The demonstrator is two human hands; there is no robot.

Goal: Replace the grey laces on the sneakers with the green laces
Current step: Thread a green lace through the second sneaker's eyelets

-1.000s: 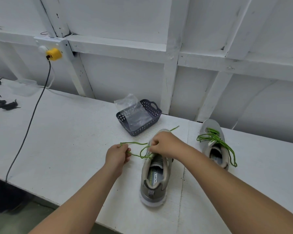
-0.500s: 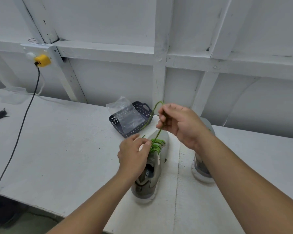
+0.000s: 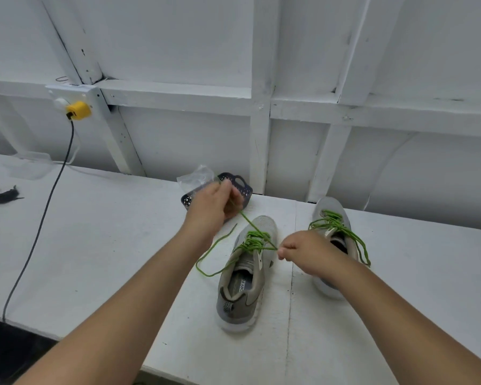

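While the left hand (image 3: 215, 205) is raised above the counter (image 3: 100, 245) with its fingers curled round one run of the green lace (image 3: 254, 241), the right hand (image 3: 303, 252) pinches the same lace just beside the near sneaker (image 3: 245, 276), at its right eyelets. The lace runs taut from the left hand down to the sneaker's upper, where it is already threaded across several eyelets; a loose end loops out over the counter to the left of the shoe. This sneaker lies toe away from the person, between the two forearms. The second sneaker (image 3: 331, 218) stands to the right, partly behind the right hand, with a green lace of its own lying slack over its tongue. Behind the left hand sits a dark basket (image 3: 240, 187) holding a clear plastic bag (image 3: 196, 177). A black cable (image 3: 46, 204) runs from a yellow plug (image 3: 78, 110) on the wall down across the counter, and dark laces (image 3: 0, 194) lie at the far left.
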